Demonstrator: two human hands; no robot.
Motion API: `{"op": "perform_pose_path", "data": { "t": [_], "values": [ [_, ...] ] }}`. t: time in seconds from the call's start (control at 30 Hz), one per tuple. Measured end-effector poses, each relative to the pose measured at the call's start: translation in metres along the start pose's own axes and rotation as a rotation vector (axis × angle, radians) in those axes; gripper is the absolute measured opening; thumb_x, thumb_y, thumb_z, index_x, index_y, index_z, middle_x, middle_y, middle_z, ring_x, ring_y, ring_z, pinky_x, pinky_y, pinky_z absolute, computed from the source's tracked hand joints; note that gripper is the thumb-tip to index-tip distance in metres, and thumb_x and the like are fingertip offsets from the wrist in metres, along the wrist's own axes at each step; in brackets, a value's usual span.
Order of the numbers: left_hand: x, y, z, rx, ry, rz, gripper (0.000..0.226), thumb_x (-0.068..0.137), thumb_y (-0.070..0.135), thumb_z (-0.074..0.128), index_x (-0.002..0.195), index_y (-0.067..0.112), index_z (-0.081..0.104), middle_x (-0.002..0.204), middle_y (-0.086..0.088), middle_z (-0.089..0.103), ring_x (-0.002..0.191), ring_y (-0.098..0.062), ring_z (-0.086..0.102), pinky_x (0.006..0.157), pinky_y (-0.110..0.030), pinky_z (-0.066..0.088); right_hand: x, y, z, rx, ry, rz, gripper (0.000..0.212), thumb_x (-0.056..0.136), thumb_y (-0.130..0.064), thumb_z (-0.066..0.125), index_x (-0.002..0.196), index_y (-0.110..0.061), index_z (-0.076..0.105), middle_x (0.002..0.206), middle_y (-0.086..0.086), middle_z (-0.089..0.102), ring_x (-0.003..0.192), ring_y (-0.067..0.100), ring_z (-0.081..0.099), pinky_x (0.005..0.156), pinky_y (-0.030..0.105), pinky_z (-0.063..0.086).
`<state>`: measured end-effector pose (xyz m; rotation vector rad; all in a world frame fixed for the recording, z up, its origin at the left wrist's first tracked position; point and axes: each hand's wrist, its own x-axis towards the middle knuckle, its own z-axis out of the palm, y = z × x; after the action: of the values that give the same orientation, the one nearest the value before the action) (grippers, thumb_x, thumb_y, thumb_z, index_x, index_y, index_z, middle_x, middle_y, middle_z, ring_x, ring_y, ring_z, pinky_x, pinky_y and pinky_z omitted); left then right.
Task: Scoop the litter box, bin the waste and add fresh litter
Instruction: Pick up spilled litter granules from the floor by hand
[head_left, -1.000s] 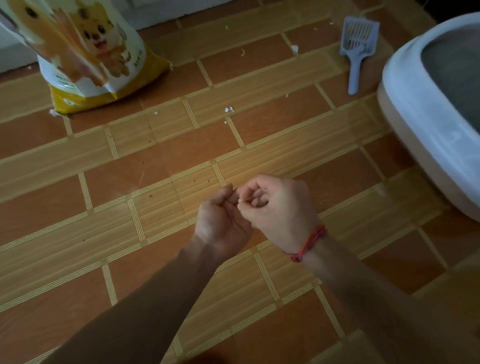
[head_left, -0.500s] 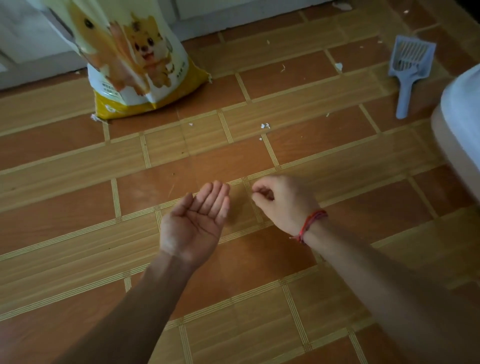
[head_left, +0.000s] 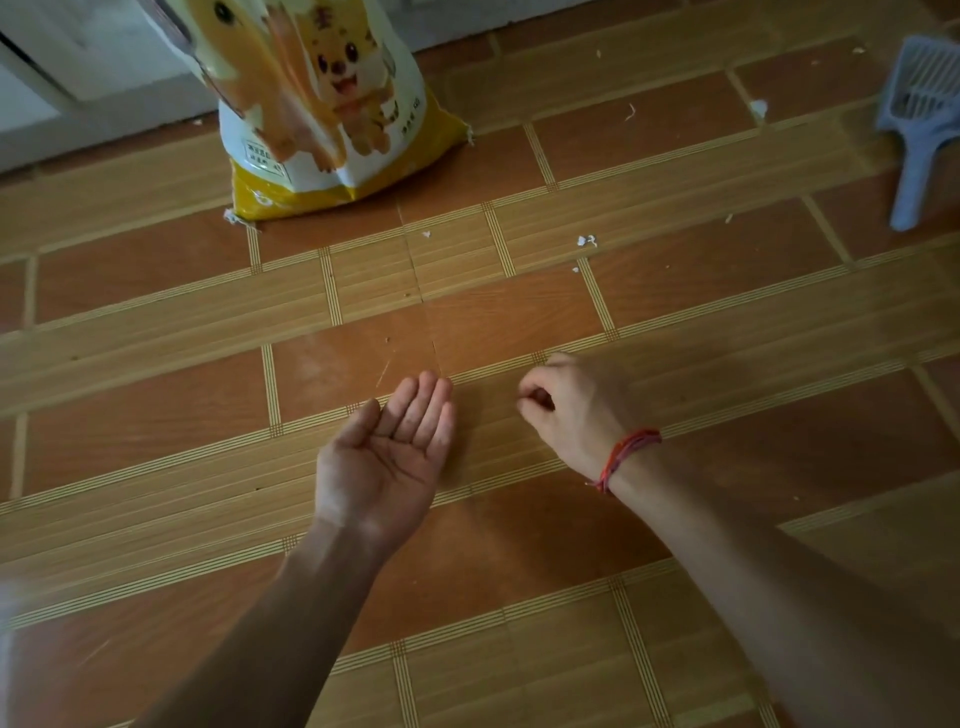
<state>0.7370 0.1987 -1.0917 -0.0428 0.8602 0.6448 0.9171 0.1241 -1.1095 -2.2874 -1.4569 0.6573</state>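
Your left hand (head_left: 387, 457) is turned palm up above the tiled floor (head_left: 156, 395), fingers straight and together. Just beside it your right hand (head_left: 576, 410) has its fingers curled in against the thumb; whether they pinch something cannot be told. Farther off, well apart from both hands, the litter bag (head_left: 322, 104) stands upright ahead to the left. The blue scoop (head_left: 919, 130) lies on the floor to the far right.

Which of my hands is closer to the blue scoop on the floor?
Right. The right hand is nearer the camera and left of the scoop; the left hand lies even farther left.
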Motion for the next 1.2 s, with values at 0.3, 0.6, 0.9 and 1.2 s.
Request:
{"op": "perform_pose_path", "data": {
  "t": [0.3,0.6,0.9,1.2],
  "values": [
    [0.001,-0.011,0.002,-0.002,-0.009,-0.028,0.049,0.099,0.022,0.038,0.095,-0.008,0.077,0.121,-0.02,0.07,0.106,-0.034,0.072,0.088,-0.048,0.058,-0.004,-0.015,-0.015,0.068,0.024,0.02,0.013,0.097,-0.028,0.056,0.093,-0.019,0.064,0.096,-0.005,0.059,0.085,0.012,0.057,0.073,0.024,0.048],
    [0.008,-0.034,0.015,0.002,-0.094,-0.135,0.042,0.091,0.026,0.043,0.099,-0.003,0.072,0.099,-0.014,0.075,0.094,-0.024,0.075,0.101,-0.033,0.051,-0.031,-0.06,-0.027,0.215,-0.043,-0.173,0.013,0.097,-0.027,0.053,0.1,-0.024,0.065,0.101,-0.007,0.053,0.089,0.01,0.056,0.079,0.031,0.052],
    [0.005,-0.002,0.007,-0.04,-0.02,0.004,0.05,0.101,0.022,0.038,0.093,-0.006,0.078,0.115,-0.018,0.073,0.1,-0.033,0.074,0.087,-0.046,0.059,0.003,-0.019,-0.034,0.182,0.217,-0.029,0.01,0.091,-0.021,0.065,0.092,-0.018,0.075,0.086,-0.005,0.066,0.077,0.007,0.058,0.066,0.011,0.044],
    [0.0,0.029,-0.013,-0.089,0.021,0.101,0.052,0.104,0.022,0.035,0.092,-0.005,0.078,0.116,-0.014,0.073,0.102,-0.031,0.073,0.085,-0.045,0.059,0.007,-0.012,0.001,0.129,0.039,0.019,0.006,0.089,-0.023,0.068,0.092,-0.022,0.073,0.09,-0.011,0.059,0.077,0.005,0.06,0.063,0.017,0.05]
  ]
}}
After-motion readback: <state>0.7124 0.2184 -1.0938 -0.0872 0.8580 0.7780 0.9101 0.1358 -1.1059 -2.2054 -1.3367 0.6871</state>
